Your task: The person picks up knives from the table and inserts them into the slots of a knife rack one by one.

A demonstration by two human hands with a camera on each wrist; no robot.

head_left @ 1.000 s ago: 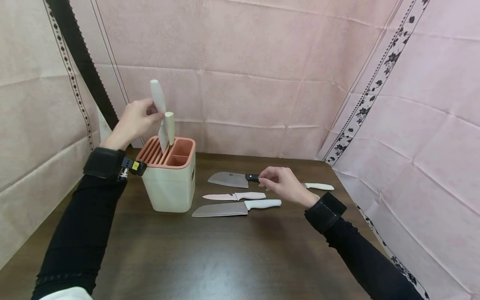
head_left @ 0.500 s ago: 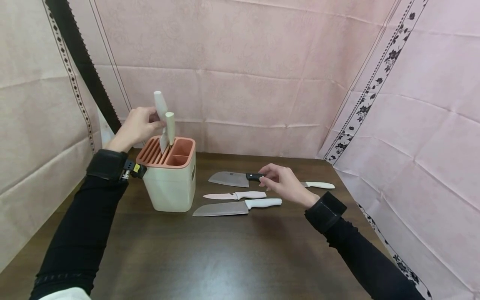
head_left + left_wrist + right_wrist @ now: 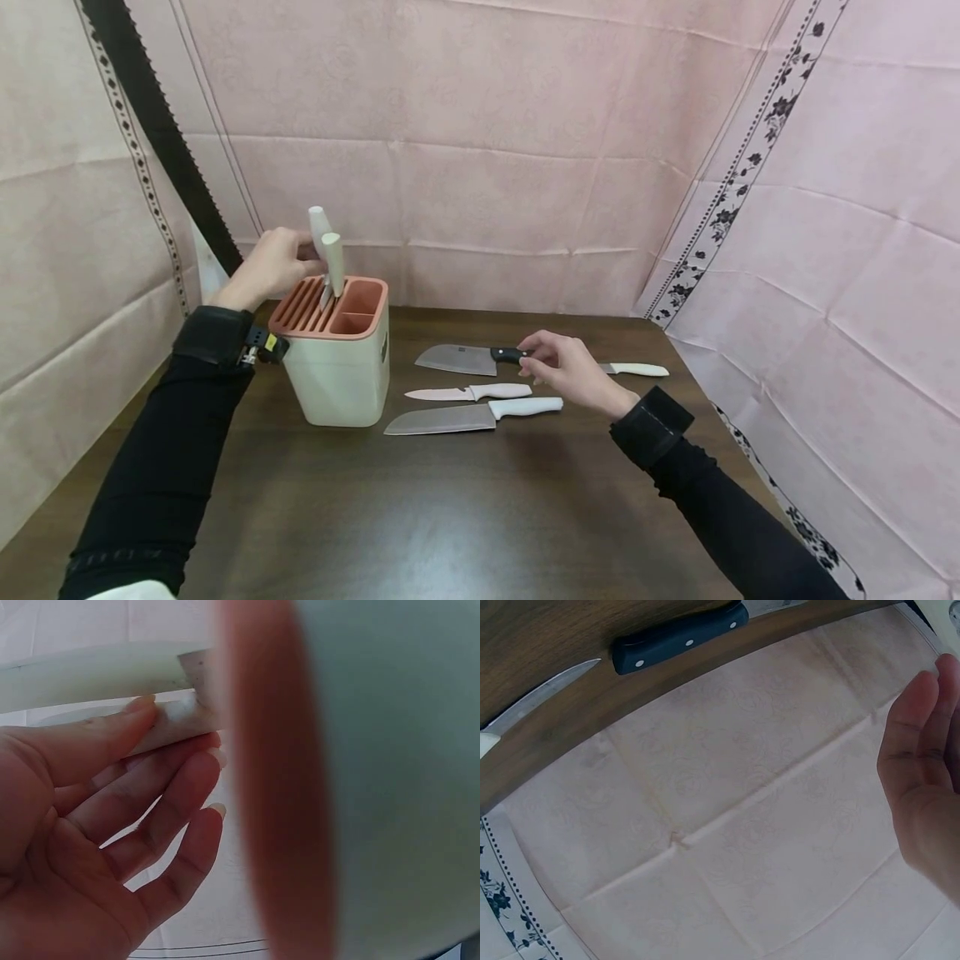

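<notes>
My left hand [image 3: 300, 252] pinches the white handle of a knife [image 3: 318, 223] whose blade stands in a slot of the cream knife block [image 3: 337, 375] with a coral top [image 3: 300, 310]. A second white-handled knife [image 3: 332, 260] stands in the block beside it. In the left wrist view, thumb and fingers [image 3: 150, 712] pinch the handle [image 3: 90, 675] next to the block's rim [image 3: 270, 795]. My right hand [image 3: 534, 357] hovers with loosely curled fingers over the black handle [image 3: 507, 354] of a cleaver [image 3: 457, 359], holding nothing. In the right wrist view that handle [image 3: 679, 636] lies apart from the right hand [image 3: 922, 757].
On the dark wooden table [image 3: 450, 517] lie a pink knife [image 3: 468, 392], a white-handled broad knife [image 3: 472, 415] and a small white-handled knife [image 3: 637, 369] behind my right hand. Pink cloth walls [image 3: 525, 167] close in the back and sides.
My left hand has lowered the white-handled knife deeper into the block's slot. My right hand has stayed almost still over the cleaver's handle.
</notes>
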